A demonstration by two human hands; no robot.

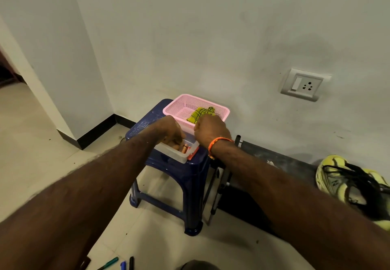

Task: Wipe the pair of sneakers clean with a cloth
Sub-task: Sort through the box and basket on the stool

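Both bare forearms stretched forward from the lower corners, converging toward the middle. Left hand (172, 131) turned palm down, knuckles up, fingers bent downward and their tips hidden from the camera; not possible to tell if holding anything. Right hand (212, 129) a little further forward and just beside the left, nearly touching it, back of the hand toward the camera, fingers curled forward and down, tips hidden behind the knuckles. Orange thread band (219, 143) tied around the right wrist. Both wrists almost straight, elbows out of view.
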